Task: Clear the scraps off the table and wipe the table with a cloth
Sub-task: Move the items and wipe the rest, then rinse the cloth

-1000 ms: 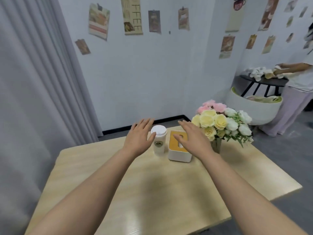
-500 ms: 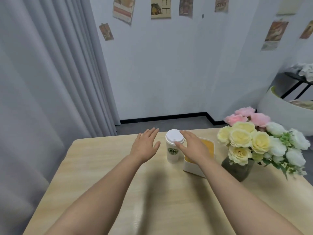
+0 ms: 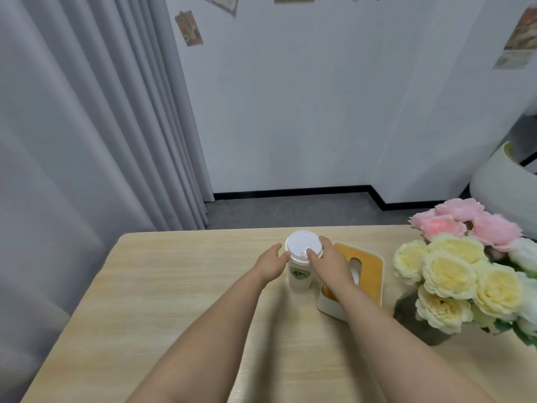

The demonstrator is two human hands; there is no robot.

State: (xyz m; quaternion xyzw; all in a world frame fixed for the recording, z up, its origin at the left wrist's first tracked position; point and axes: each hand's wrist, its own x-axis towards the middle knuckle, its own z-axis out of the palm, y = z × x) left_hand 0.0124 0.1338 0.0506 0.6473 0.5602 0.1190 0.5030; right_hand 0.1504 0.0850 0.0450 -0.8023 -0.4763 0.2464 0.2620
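Cup [image 3: 300, 271] stood upright on the bench [image 3: 180, 286], toward the far edge, just left of the tissue box [image 3: 364, 274]. White lid on, pale body, round green logo on the side; logo text too blurred to read. Right hand [image 3: 329, 266] was on the cup's right side, thumb on the lid rim, fingers [image 3: 325, 241] curled round the far side, so it gripped the cup near the top. Left hand [image 3: 271, 264] sat at the cup's left side with fingers fairly straight, tips at the lid edge; can't tell if it was touching or just beside. Tissue box: white with orange top, slot showing tissue. Flowers [image 3: 462, 269], pink and yellow-white, in a dark vase [image 3: 418, 318] right of the box. Wall posters [image 3: 189, 29] cropped and blurred, nothing legible
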